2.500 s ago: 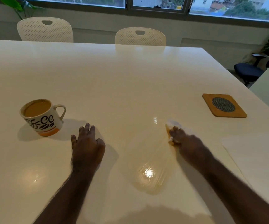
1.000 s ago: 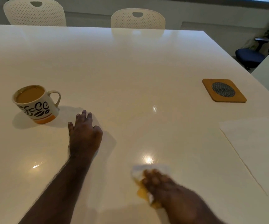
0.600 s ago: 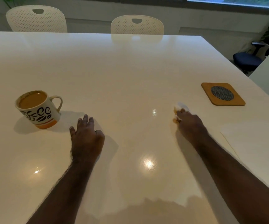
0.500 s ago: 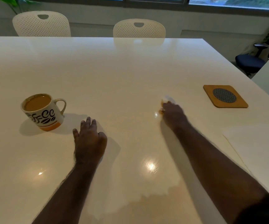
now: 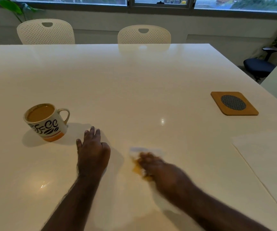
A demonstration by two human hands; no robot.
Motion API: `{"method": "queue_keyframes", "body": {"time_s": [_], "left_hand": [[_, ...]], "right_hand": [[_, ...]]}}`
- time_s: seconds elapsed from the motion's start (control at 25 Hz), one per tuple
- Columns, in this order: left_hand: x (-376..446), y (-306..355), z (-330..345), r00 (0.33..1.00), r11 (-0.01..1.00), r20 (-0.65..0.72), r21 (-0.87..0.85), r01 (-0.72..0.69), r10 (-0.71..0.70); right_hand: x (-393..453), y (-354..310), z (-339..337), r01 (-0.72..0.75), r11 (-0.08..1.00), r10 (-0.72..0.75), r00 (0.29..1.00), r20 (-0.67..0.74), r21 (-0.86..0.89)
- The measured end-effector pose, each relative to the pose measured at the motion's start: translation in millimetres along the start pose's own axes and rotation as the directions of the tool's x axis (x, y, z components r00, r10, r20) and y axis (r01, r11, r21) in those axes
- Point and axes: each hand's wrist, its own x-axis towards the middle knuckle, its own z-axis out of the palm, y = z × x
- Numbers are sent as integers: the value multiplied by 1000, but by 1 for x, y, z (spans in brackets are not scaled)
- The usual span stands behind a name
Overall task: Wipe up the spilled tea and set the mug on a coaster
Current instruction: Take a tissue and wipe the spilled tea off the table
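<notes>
I've got the mug [image 5: 46, 121] upright on the table [image 5: 134, 77], full of milky tea, handle turned toward the coaster [image 5: 234, 103]. My left hand [image 5: 92, 151] lies flat on the table just right of the mug, fingers spread a little, not touching it, holding nothing. Further right of the mug, my right hand [image 5: 161, 169] is blurred, pressing a white tissue [image 5: 144, 150] onto the table; the tissue is stained tea-brown under the fingers, and I can't tell how tightly they curl. The coaster sits bare, well off to the mug's right, near the table edge.
</notes>
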Motion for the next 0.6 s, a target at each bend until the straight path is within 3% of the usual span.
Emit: {"method": "queue_keyframes", "body": {"time_s": [0.08,0.16,0.24,0.32,0.44,0.52,0.6], "left_hand": [[-1,1,1,1000,1000,-5,21,6,-6],[-2,2,0,1000,999,-1,32,9,-9],[-1,4,-1,1000,999,11,53,13,-14],[-1,6,-1,1000,997,21,69,20,-21],[-2,5,-1,999,997,33,78,16,-18],[-2,3,-2,999,996,37,85,13,-16],[-2,2,-3,999,995,42,102,5,-9]], "right_hand": [[0,39,-33,-268,961,274,956,-103,64],[14,87,-72,-386,907,358,917,-173,-169],[38,120,-89,-529,830,492,844,-214,-177],[66,122,-82,-567,782,516,822,-241,-259],[97,82,-43,-435,869,393,896,-207,-234],[89,39,-14,-332,934,327,943,-55,-135],[47,-5,16,-136,971,154,985,74,-196]]}}
